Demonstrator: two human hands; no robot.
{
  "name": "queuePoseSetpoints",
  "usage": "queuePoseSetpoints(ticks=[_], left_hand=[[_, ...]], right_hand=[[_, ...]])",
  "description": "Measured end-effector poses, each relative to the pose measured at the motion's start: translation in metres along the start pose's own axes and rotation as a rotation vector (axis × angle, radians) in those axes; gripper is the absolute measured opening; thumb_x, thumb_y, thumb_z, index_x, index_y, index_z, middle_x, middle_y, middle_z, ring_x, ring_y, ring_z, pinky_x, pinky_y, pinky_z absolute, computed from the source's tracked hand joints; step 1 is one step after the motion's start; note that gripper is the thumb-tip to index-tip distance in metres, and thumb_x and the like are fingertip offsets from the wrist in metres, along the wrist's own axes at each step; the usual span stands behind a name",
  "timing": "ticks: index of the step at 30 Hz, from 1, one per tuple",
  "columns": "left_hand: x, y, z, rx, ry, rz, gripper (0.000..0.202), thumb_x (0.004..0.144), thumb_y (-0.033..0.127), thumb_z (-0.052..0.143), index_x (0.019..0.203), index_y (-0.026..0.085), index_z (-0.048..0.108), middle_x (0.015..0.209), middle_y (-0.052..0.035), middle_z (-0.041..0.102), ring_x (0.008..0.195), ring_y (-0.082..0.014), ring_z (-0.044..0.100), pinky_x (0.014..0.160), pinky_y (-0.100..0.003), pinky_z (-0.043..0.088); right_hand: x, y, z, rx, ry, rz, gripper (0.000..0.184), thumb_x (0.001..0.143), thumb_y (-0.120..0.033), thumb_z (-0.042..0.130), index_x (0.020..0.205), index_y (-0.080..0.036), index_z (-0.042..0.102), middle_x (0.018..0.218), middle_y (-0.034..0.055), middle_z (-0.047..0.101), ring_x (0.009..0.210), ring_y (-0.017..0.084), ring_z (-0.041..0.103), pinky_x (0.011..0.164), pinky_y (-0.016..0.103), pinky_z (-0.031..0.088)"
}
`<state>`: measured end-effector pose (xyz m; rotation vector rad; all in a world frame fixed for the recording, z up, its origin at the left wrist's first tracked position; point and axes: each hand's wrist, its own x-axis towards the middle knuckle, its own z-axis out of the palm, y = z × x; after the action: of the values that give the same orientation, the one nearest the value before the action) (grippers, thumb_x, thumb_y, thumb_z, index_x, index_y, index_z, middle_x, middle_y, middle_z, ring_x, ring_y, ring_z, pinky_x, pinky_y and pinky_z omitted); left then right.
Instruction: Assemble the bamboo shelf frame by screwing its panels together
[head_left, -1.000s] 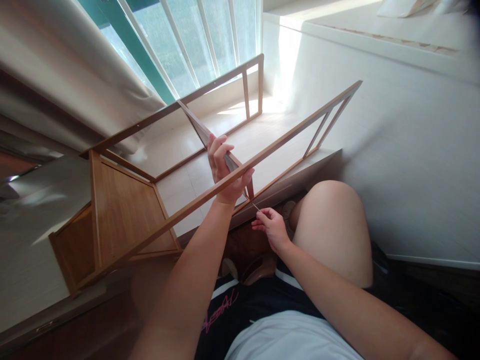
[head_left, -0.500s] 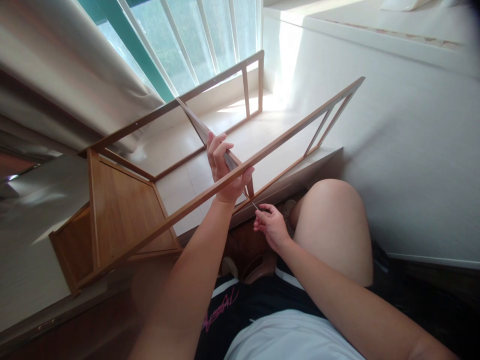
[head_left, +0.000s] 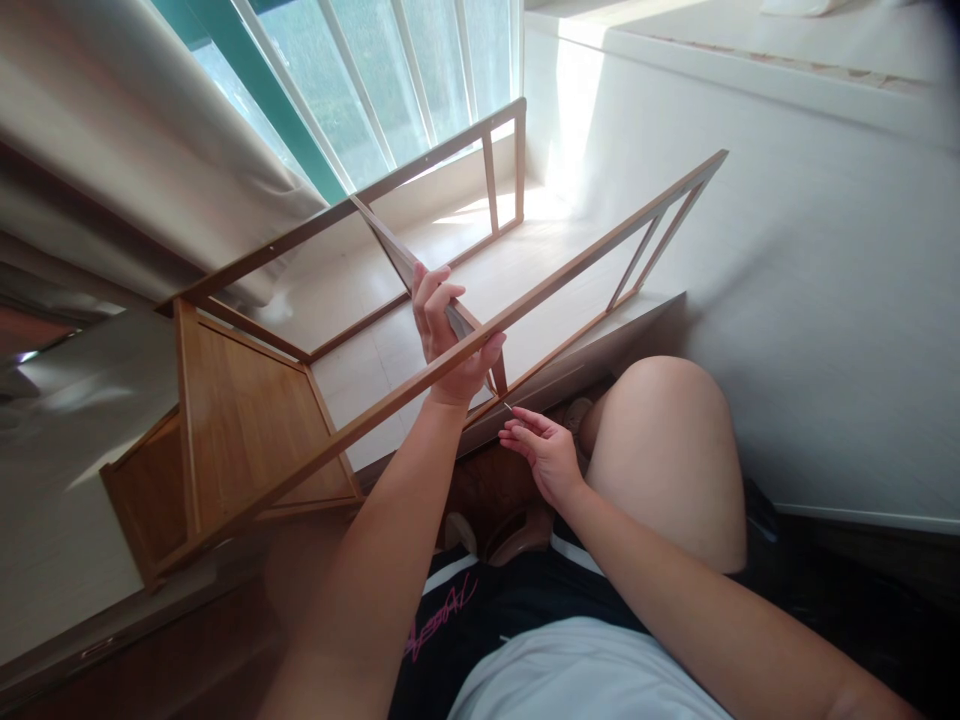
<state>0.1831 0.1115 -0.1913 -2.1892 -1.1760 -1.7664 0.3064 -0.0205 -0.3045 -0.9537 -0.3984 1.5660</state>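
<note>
A wooden shelf frame [head_left: 247,420] lies on its side on the pale floor in front of me. My left hand [head_left: 448,338] reaches through the frame and grips a loose shelf panel [head_left: 390,245] that stands on edge between the two side rails, next to the near rail [head_left: 585,262]. My right hand [head_left: 541,450] hovers just below the near rail, fingers pinched on a thin metal tool [head_left: 508,406] whose tip points at the rail near the panel's end. My bent knee [head_left: 664,440] is right beside that hand.
A fitted shelf board [head_left: 240,400] closes the frame's left end. A curtain [head_left: 135,130] hangs at upper left beside a barred window [head_left: 390,70]. A white wall [head_left: 787,250] runs along the right. Dark wooden flooring [head_left: 487,490] lies under my legs.
My right hand has shifted slightly left and its fingers have turned around the thin tool. My left hand and the frame have barely moved.
</note>
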Motion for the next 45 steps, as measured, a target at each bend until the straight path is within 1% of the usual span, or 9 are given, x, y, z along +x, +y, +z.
queuePoseSetpoints(ticks=[8, 13, 18, 21, 24, 29, 38, 42, 45], left_hand=[[0.000, 0.000, 0.000, -0.014, 0.020, 0.019, 0.060, 0.080, 0.075, 0.044, 0.115, 0.026, 0.041, 0.130, -0.0091, 0.045, 0.140, -0.0313, 0.030, 0.117, -0.055, 0.021], [0.000, 0.000, 0.000, -0.026, 0.017, 0.022, 0.059, 0.081, 0.074, 0.046, 0.115, 0.026, 0.042, 0.130, -0.0090, 0.044, 0.141, -0.0315, 0.029, 0.117, -0.055, 0.022], [0.000, 0.000, 0.001, -0.054, 0.040, 0.039, 0.058, 0.081, 0.072, 0.048, 0.116, 0.025, 0.043, 0.129, -0.0088, 0.045, 0.139, -0.0309, 0.032, 0.118, -0.055, 0.020], [0.001, 0.000, 0.001, -0.061, 0.040, 0.040, 0.058, 0.081, 0.071, 0.048, 0.116, 0.025, 0.043, 0.129, -0.0089, 0.045, 0.139, -0.0307, 0.031, 0.119, -0.055, 0.020], [0.001, 0.000, 0.001, -0.059, 0.040, 0.041, 0.057, 0.081, 0.071, 0.048, 0.116, 0.025, 0.043, 0.129, -0.0091, 0.045, 0.139, -0.0305, 0.032, 0.119, -0.055, 0.020], [0.001, 0.000, 0.001, -0.046, 0.045, 0.045, 0.058, 0.081, 0.071, 0.047, 0.116, 0.025, 0.043, 0.129, -0.0089, 0.045, 0.138, -0.0308, 0.033, 0.119, -0.056, 0.020], [0.000, -0.001, 0.000, -0.035, 0.030, 0.032, 0.058, 0.081, 0.072, 0.046, 0.116, 0.026, 0.042, 0.129, -0.0090, 0.045, 0.141, -0.0308, 0.029, 0.118, -0.056, 0.020], [0.000, -0.001, 0.001, -0.037, 0.021, 0.033, 0.058, 0.081, 0.072, 0.047, 0.116, 0.026, 0.042, 0.129, -0.0092, 0.044, 0.141, -0.0310, 0.028, 0.118, -0.055, 0.020], [0.000, -0.001, 0.001, -0.032, 0.023, 0.031, 0.059, 0.081, 0.073, 0.046, 0.116, 0.026, 0.041, 0.130, -0.0089, 0.044, 0.140, -0.0308, 0.030, 0.118, -0.056, 0.020]], right_hand=[[0.000, 0.004, -0.001, -0.163, 0.000, -0.078, 0.043, 0.080, -0.038, 0.073, 0.116, -0.015, 0.064, 0.096, 0.0093, 0.074, 0.078, 0.021, 0.073, 0.072, 0.036, 0.061], [0.005, 0.003, -0.001, -0.084, 0.031, -0.007, 0.029, 0.080, -0.040, 0.073, 0.095, -0.018, 0.061, 0.089, 0.0082, 0.075, 0.073, 0.021, 0.073, 0.067, 0.033, 0.061], [0.008, 0.004, -0.003, 0.039, 0.017, 0.134, 0.027, 0.076, -0.038, 0.077, 0.084, -0.017, 0.061, 0.083, 0.0093, 0.075, 0.075, 0.021, 0.072, 0.067, 0.031, 0.060], [0.010, 0.004, -0.005, 0.075, 0.024, 0.201, 0.028, 0.072, -0.037, 0.080, 0.081, -0.017, 0.063, 0.074, 0.0049, 0.072, 0.065, 0.015, 0.068, 0.059, 0.025, 0.057], [0.011, 0.005, -0.007, 0.075, 0.056, 0.215, 0.029, 0.067, -0.036, 0.083, 0.080, -0.017, 0.066, 0.061, -0.0025, 0.062, 0.051, 0.007, 0.054, 0.047, 0.019, 0.047], [0.008, 0.007, -0.006, -0.071, 0.078, 0.081, 0.030, 0.071, -0.041, 0.079, 0.081, -0.015, 0.069, 0.056, -0.0046, 0.052, 0.047, 0.006, 0.042, 0.042, 0.020, 0.036], [0.010, 0.012, -0.012, -0.356, 0.086, -0.042, 0.035, 0.071, -0.041, 0.077, 0.095, -0.014, 0.076, 0.077, 0.0041, 0.066, 0.062, 0.012, 0.054, 0.053, 0.025, 0.046], [0.012, 0.013, -0.015, -0.471, 0.101, -0.146, 0.033, 0.075, -0.044, 0.073, 0.093, -0.017, 0.078, 0.094, 0.0073, 0.065, 0.076, 0.016, 0.058, 0.054, 0.026, 0.049], [0.012, 0.013, -0.014, -0.486, 0.097, -0.181, 0.032, 0.076, -0.043, 0.071, 0.092, -0.017, 0.077, 0.093, 0.0064, 0.064, 0.073, 0.015, 0.057, 0.053, 0.025, 0.048]])
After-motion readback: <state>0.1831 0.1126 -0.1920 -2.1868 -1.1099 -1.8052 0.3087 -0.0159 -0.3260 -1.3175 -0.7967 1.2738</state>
